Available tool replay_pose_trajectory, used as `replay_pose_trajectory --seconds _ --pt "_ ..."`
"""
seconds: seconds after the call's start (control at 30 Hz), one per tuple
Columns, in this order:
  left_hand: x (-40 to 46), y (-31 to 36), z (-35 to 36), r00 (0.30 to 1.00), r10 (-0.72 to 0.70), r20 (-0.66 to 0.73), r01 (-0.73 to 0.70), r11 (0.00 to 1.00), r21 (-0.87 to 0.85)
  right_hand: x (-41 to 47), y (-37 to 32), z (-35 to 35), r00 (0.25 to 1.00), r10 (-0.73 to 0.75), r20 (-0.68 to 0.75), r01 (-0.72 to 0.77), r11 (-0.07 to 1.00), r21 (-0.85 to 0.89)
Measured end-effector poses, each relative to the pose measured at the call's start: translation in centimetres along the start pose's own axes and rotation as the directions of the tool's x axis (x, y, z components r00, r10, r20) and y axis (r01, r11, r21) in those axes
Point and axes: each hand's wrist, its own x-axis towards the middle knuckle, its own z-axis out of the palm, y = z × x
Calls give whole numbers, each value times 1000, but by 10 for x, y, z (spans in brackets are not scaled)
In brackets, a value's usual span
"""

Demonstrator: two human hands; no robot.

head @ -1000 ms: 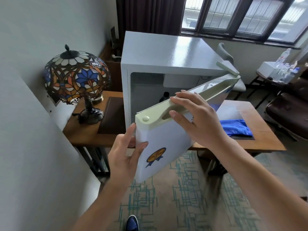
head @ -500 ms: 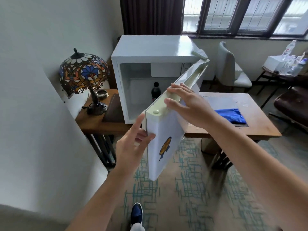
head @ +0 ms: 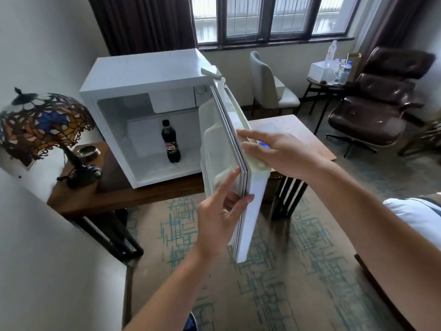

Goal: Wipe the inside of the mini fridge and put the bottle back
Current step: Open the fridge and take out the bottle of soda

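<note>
The white mini fridge (head: 148, 70) stands on a wooden table (head: 114, 197) with its door (head: 250, 211) swung wide, edge-on to me. A dark cola bottle (head: 171, 142) stands upright on the fridge floor. My left hand (head: 219, 216) pinches the door's free edge, fingers on the inner liner and thumb on the outer side. On the door's top handle rests my right hand (head: 281, 154), its fingers stretched out. A bit of blue cloth (head: 263, 145) shows on the table behind my right hand.
A stained-glass lamp (head: 40, 125) and a metal ashtray (head: 89, 151) sit left of the fridge, close to the wall. Behind the table are a grey chair (head: 269, 87), a brown lounge chair (head: 381, 103) and a side table with water bottles (head: 334, 65).
The door has swung further out, from half shut to edge-on. The whole bottle now shows inside. Both hands moved with the door.
</note>
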Motion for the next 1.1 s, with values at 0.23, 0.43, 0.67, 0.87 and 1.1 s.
replay_pose_trajectory --seconds 0.23,0.43,0.67,0.87,1.1 --pt "7 16 62 999 24 -25 -24 999 25 -13 36 -30 994 112 -3 -111 989 99" --pt "11 22 72 1000 7 -7 -7 999 45 -14 41 -38 994 111 -10 -110 990 92" --pt "21 19 3 999 38 31 -42 992 117 -14 4 -51 999 -29 -45 20 982 -190" --pt "47 -6 -99 994 -13 -111 54 926 373 -6 -45 -11 981 -186 -49 165 946 -279" --pt "86 -61 -194 995 85 -52 -27 731 681 45 -87 79 955 -271 -117 233 935 -269"
